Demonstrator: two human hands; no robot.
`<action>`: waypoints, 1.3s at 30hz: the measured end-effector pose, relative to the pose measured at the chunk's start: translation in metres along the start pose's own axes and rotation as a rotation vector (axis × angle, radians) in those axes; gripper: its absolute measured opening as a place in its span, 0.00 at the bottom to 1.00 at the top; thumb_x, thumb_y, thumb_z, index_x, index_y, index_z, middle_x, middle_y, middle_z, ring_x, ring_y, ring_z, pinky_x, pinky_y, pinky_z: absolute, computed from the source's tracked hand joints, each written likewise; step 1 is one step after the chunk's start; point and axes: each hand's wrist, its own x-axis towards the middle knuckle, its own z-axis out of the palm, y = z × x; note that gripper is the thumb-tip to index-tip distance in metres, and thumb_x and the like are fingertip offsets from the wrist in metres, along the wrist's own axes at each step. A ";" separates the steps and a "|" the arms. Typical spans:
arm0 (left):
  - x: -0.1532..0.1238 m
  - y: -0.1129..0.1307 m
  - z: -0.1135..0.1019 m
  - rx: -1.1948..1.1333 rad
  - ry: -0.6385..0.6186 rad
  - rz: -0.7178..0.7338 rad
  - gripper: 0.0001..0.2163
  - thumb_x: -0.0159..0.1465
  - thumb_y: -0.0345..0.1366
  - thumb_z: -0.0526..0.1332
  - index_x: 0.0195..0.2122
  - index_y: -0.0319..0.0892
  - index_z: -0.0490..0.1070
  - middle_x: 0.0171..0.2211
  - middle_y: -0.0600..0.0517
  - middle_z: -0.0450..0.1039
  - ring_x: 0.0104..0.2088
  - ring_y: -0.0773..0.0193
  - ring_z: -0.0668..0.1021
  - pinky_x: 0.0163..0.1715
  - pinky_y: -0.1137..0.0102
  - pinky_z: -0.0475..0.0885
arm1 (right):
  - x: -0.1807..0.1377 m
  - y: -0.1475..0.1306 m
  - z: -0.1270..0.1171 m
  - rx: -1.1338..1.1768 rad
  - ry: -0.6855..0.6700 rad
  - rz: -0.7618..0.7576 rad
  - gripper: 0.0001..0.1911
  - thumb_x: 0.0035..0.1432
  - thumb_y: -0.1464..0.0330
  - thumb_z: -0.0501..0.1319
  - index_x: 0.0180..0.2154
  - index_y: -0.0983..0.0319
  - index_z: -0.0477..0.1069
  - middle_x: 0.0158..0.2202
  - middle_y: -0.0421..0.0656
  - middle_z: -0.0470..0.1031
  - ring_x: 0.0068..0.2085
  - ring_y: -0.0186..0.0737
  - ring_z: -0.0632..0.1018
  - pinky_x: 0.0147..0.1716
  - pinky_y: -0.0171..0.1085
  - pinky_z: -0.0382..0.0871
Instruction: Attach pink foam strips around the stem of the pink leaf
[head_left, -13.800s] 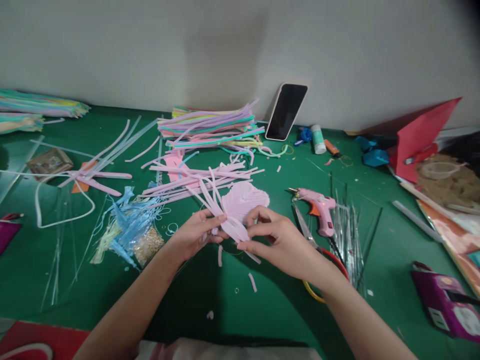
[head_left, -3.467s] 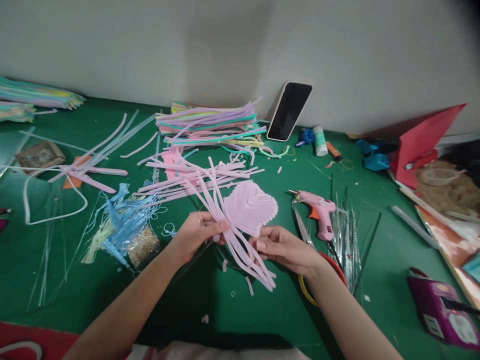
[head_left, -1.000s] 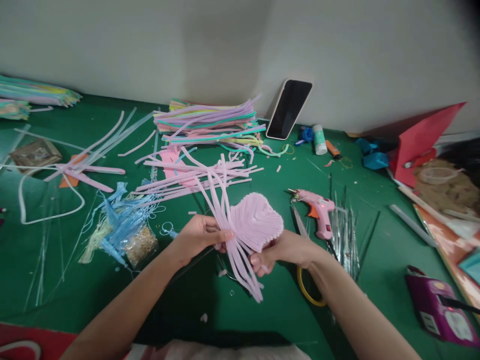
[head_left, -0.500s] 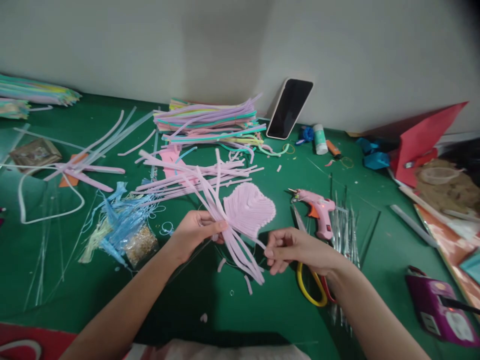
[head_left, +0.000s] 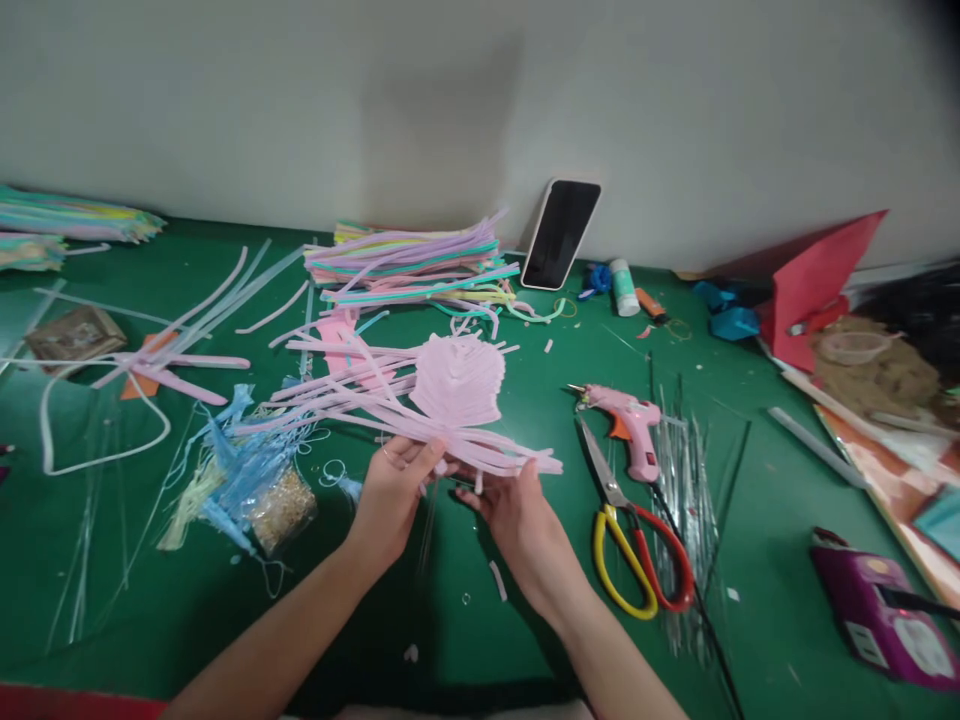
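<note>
A pale pink pipe-cleaner piece (head_left: 459,378), a ribbed fan-like pad with long loose ends (head_left: 517,460) trailing left and right, is held just above the green table (head_left: 525,640). My left hand (head_left: 394,490) pinches it from below at the base of the pad. My right hand (head_left: 510,505) is beside the left one, fingers curled up under the same strands near a short hanging stub.
Yellow-and-red scissors (head_left: 637,545) and a pink glue gun (head_left: 626,420) lie to the right, beside thin clear sticks (head_left: 686,470). A stack of pastel pipe cleaners (head_left: 409,265) and a leaning phone (head_left: 561,232) stand at the back. Blue strands and a bead bag (head_left: 259,480) lie left; a purple device (head_left: 892,615) sits far right.
The pink piece has turned from slanting to nearly flat, its loose ends now pointing sideways. My right hand moved left from near the scissors to under the strands beside my left hand.
</note>
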 end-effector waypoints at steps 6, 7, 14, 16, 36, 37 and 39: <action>-0.004 -0.001 0.001 -0.095 -0.028 -0.076 0.11 0.52 0.36 0.72 0.32 0.37 0.76 0.26 0.53 0.76 0.27 0.71 0.77 0.32 0.77 0.77 | 0.012 0.001 -0.001 0.174 0.096 -0.069 0.27 0.64 0.48 0.46 0.52 0.54 0.72 0.56 0.40 0.72 0.56 0.43 0.71 0.54 0.44 0.65; -0.004 -0.001 0.001 -0.108 -0.037 -0.092 0.10 0.52 0.36 0.72 0.32 0.37 0.76 0.26 0.54 0.75 0.27 0.72 0.77 0.31 0.77 0.77 | 0.012 0.000 -0.002 0.177 0.116 -0.081 0.26 0.64 0.49 0.46 0.52 0.54 0.72 0.55 0.40 0.73 0.56 0.43 0.72 0.54 0.43 0.65; -0.008 -0.004 0.009 -0.139 -0.071 -0.171 0.09 0.51 0.34 0.73 0.28 0.37 0.76 0.22 0.55 0.73 0.25 0.73 0.76 0.30 0.78 0.77 | 0.012 0.002 0.005 0.126 0.227 -0.194 0.24 0.61 0.51 0.54 0.45 0.60 0.76 0.48 0.44 0.78 0.51 0.44 0.75 0.53 0.42 0.66; -0.009 -0.003 0.011 -0.131 -0.073 -0.201 0.10 0.50 0.35 0.73 0.29 0.36 0.76 0.23 0.55 0.74 0.25 0.72 0.76 0.29 0.79 0.77 | 0.014 0.000 0.007 0.158 0.252 -0.195 0.23 0.61 0.50 0.55 0.43 0.60 0.77 0.44 0.43 0.80 0.49 0.44 0.76 0.51 0.42 0.67; -0.009 -0.008 0.016 -0.123 -0.048 -0.254 0.11 0.49 0.37 0.73 0.24 0.35 0.76 0.20 0.56 0.70 0.24 0.74 0.74 0.32 0.79 0.76 | 0.027 0.000 -0.013 -0.258 0.296 -0.319 0.22 0.60 0.51 0.56 0.39 0.62 0.77 0.32 0.44 0.79 0.35 0.43 0.77 0.36 0.39 0.70; -0.009 -0.008 0.016 -0.129 -0.040 -0.249 0.11 0.49 0.38 0.73 0.25 0.36 0.76 0.20 0.56 0.70 0.23 0.74 0.74 0.32 0.79 0.76 | 0.026 0.000 -0.012 -0.294 0.259 -0.353 0.21 0.59 0.52 0.58 0.39 0.61 0.77 0.34 0.44 0.79 0.37 0.43 0.77 0.40 0.40 0.70; -0.009 -0.009 0.015 -0.124 -0.044 -0.233 0.12 0.49 0.39 0.74 0.25 0.36 0.76 0.21 0.55 0.71 0.23 0.74 0.73 0.30 0.79 0.75 | 0.025 0.001 -0.010 -0.347 0.208 -0.409 0.18 0.56 0.53 0.61 0.38 0.60 0.77 0.36 0.44 0.79 0.40 0.44 0.77 0.44 0.42 0.69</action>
